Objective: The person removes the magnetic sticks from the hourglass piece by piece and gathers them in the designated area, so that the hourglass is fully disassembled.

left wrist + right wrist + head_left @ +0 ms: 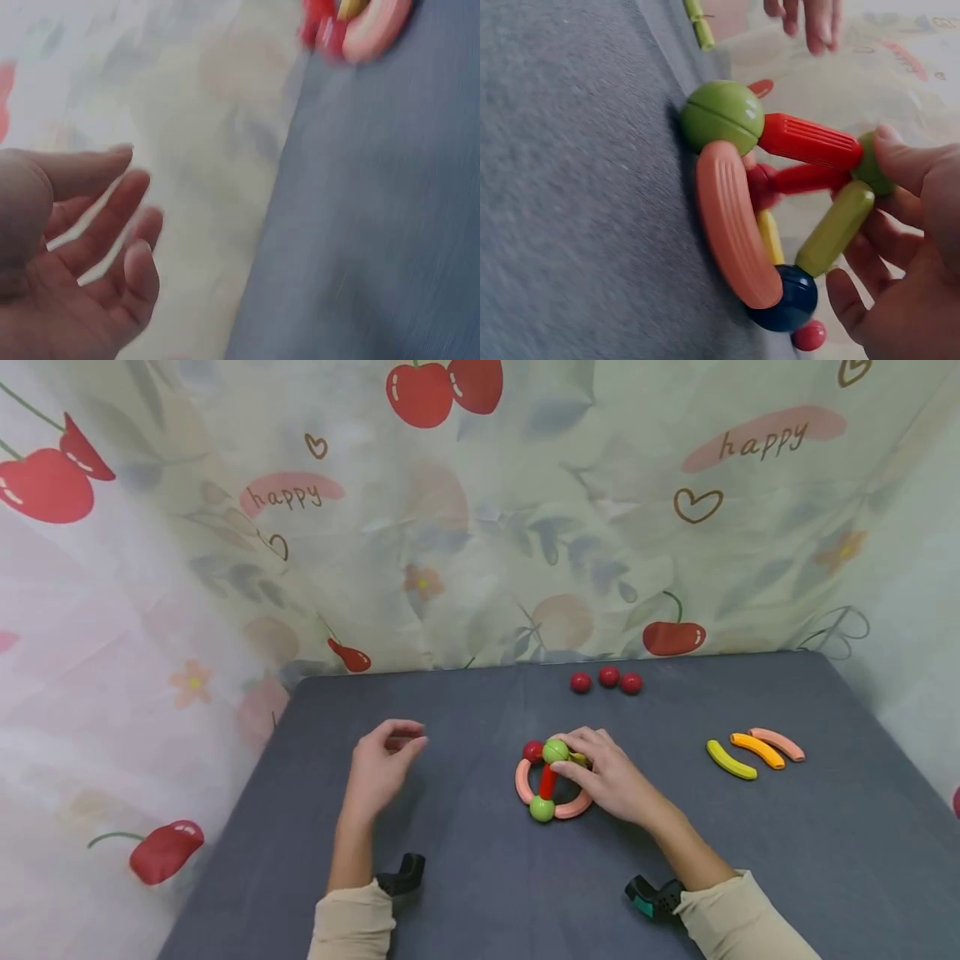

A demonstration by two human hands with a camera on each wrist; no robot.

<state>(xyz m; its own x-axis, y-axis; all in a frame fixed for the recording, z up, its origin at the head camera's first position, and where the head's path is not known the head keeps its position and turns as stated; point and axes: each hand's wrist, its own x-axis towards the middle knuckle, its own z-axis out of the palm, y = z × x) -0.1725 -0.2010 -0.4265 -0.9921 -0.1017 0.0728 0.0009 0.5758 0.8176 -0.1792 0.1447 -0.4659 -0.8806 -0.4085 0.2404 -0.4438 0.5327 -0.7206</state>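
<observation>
- Head view: my right hand (617, 781) pinches the upper green ball (556, 751) at the top of one toy frame of coloured rods and balls, near the middle of the dark grey cloth-covered table (465, 893). On the frame I count two curved pink rods (574, 806), one lower green ball (542, 809) and one red ball (533, 752).
- My left hand (381, 772) is empty, fingers loosely bent, left of the frame. Three loose red balls (609, 677) sit at the back; three curved sticks, one yellow-green (731, 761), one orange-yellow (758, 751), one pink (777, 744), lie to the right.
- Left wrist view: my left hand grasps nothing; part of the frame shows, blurred.
- Right wrist view: my thumb presses the upper green ball, where two straight red rods (810, 141) and one straight yellow-green rod (835, 229) meet. One dark blue ball (786, 300) sits below.
</observation>
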